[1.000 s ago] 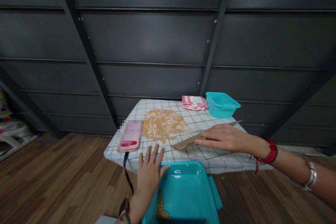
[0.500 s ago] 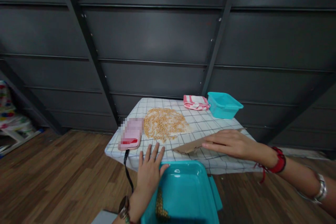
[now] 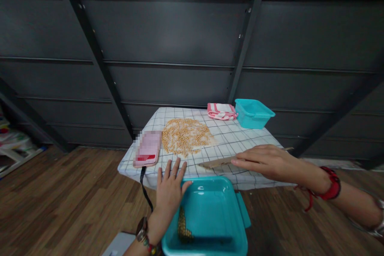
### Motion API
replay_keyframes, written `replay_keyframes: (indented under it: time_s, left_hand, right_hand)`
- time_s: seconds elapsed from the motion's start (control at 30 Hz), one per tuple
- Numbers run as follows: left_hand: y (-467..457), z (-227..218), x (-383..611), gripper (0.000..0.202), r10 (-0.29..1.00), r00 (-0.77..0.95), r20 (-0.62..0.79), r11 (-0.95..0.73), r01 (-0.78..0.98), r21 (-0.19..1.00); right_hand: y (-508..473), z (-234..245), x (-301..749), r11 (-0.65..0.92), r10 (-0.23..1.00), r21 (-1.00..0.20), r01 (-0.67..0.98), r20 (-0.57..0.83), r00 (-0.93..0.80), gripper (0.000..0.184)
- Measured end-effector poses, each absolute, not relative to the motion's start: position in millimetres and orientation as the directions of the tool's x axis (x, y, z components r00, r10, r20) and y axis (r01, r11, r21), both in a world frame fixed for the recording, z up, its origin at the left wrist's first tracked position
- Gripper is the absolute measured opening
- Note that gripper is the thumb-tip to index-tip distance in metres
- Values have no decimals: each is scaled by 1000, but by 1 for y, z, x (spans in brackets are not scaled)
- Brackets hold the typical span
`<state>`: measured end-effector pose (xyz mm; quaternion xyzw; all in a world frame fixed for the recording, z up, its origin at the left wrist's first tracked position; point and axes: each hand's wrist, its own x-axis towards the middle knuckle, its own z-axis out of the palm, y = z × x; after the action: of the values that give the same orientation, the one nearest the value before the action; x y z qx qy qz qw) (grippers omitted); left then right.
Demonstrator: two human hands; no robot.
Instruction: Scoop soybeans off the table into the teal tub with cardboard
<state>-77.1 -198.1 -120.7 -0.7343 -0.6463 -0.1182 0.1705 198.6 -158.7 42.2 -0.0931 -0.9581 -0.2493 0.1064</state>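
Note:
My right hand (image 3: 267, 163) grips a strip of brown cardboard (image 3: 216, 163) from above, with the strip low over the cloth near the table's front edge. My left hand (image 3: 169, 190) has its fingers spread, the tips toward the cloth's edge and the thumb at the rim of a teal container (image 3: 216, 216). Beans lie in that container's left side (image 3: 183, 228). Beyond my hands, round yellow beans (image 3: 183, 138) are spread on the checked cloth (image 3: 231, 144), mixed with finer pale grains.
A phone-like pink item (image 3: 148, 148) with a black strap lies at the table's left. Toward the back are a folded pink-striped towel (image 3: 222, 111) and a smaller turquoise container (image 3: 254, 115). Dark wall panels (image 3: 171, 32) stand close behind. A grey flat object (image 3: 120, 244) lies below left.
The cardboard has tipped more onto its edge, and my right hand has shifted slightly to the right. My left hand stays by the container's rim. The whole view has shifted a little.

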Motion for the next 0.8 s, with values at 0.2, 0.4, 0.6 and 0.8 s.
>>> replay_keyframes:
  time_s: [0.2, 0.4, 0.6, 0.8]
  left_hand:
    - [-198, -119, -75, 55, 922, 119, 369, -87, 991, -102]
    - [-199, -119, -74, 56, 925, 112, 362, -86, 992, -88]
    - [-200, -119, -74, 58, 923, 108, 370, -77, 992, -96]
    - [-199, -121, -75, 57, 920, 100, 378, -75, 994, -80]
  right_hand:
    - [-168, 47, 194, 864, 123, 453, 221, 235, -964, 39]
    - [-165, 43, 197, 857, 118, 467, 218, 235, -965, 41]
    - [-169, 46, 197, 870, 118, 445, 211, 227, -967, 39]
    - [-180, 52, 193, 899, 124, 372, 230, 287, -950, 35]
